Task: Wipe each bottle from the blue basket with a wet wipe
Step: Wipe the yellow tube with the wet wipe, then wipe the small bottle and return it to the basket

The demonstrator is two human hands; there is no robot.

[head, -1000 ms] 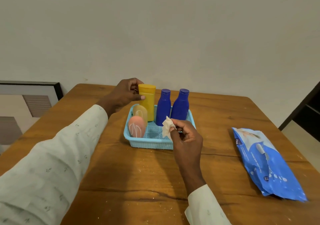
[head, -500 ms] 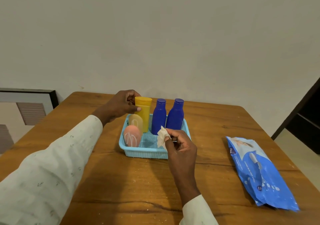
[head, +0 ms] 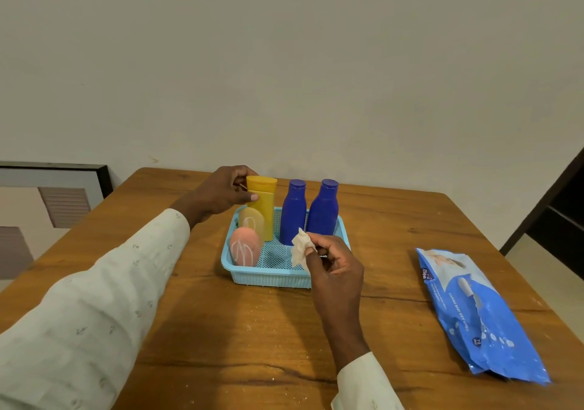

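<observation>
A light blue basket (head: 268, 278) stands on the wooden table (head: 237, 330). In it stand a yellow bottle (head: 264, 207), two dark blue bottles (head: 293, 213) (head: 324, 212), a pale yellow bottle (head: 251, 221) and a pink bottle (head: 244, 250). My left hand (head: 224, 190) grips the yellow bottle near its cap, with the bottle upright in the basket's back left corner. My right hand (head: 335, 266) pinches a crumpled white wet wipe (head: 301, 247) over the basket's front right part, just in front of the blue bottles.
A blue pack of wet wipes (head: 474, 311) lies on the table to the right. A framed panel (head: 53, 194) leans against the wall at the left. A dark doorway (head: 562, 213) opens at the far right beyond the table edge.
The view has tilted a little, so everything sits slightly lower and to the left in the picture. Both hands keep their grips, on the yellow bottle and on the wipe.
</observation>
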